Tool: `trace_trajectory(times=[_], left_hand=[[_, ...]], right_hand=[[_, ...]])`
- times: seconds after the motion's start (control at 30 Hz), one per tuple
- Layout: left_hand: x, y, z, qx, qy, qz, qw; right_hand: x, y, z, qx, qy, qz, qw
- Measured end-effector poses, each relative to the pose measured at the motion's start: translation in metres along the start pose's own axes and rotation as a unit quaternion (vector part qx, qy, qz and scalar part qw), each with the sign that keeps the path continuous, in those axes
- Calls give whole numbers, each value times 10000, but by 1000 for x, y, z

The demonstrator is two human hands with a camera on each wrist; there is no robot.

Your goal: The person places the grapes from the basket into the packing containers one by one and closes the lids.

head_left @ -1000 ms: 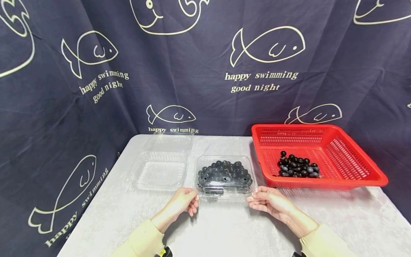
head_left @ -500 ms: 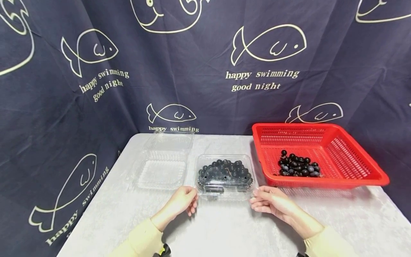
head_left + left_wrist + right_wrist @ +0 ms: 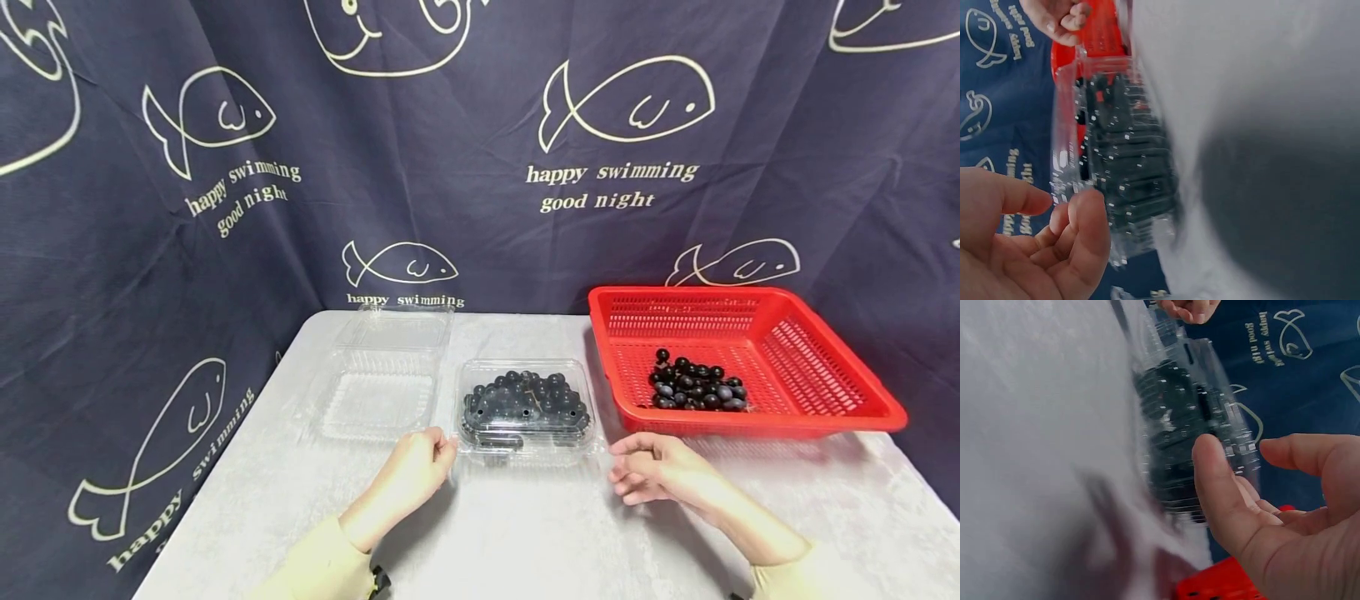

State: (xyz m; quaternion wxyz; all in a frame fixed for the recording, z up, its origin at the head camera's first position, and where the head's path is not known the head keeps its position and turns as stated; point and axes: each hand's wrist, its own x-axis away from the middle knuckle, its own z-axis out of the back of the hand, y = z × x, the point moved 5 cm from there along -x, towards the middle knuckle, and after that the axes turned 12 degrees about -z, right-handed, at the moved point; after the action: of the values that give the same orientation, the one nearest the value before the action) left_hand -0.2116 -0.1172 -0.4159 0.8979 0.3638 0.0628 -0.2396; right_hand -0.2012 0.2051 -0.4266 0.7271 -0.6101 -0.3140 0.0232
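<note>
A clear plastic clamshell box (image 3: 525, 408) full of dark grapes stands on the table between both hands, its lid down over the fruit. My left hand (image 3: 416, 467) is at the box's near left corner, its fingers loosely curled. In the left wrist view, a gap shows between thumb (image 3: 1089, 209) and forefinger, right by the box edge. Off the near right corner is my right hand (image 3: 663, 471), apart from the box. Its thumb (image 3: 1213, 464) and forefinger are spread with nothing between them in the right wrist view.
To the left lies another clear clamshell box (image 3: 378, 404) with its lid folded back and nothing inside. A red plastic basket (image 3: 817, 375) at the right holds loose dark grapes (image 3: 697, 387). A navy cloth with fish drawings hangs behind the table (image 3: 517, 533).
Both hands have drawn away from the box's front corners, the right one moving farther to the right and the left one slightly left. The box stays in place.
</note>
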Motion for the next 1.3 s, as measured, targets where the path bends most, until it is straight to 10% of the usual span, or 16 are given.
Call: trace_trajectory(times=[0.23,0.5,0.83,1.3], left_hand=[[-5,25,4,-1104,708,-1040,9859],[-12,47,-3,-1741,846,-1854,9634],[-24,56,-25,-2577,257,-2682,9279],[-37,53,-49,-3241,-67,-3214,8897]], right_hand=[[19,-28,3,1420,904,1110,9795],[34,-56,5,2796,2744,2185,8938],[40,-68,6,3578,3877,3274,7839],[23,-51,16,4276,4315,3422,7169]])
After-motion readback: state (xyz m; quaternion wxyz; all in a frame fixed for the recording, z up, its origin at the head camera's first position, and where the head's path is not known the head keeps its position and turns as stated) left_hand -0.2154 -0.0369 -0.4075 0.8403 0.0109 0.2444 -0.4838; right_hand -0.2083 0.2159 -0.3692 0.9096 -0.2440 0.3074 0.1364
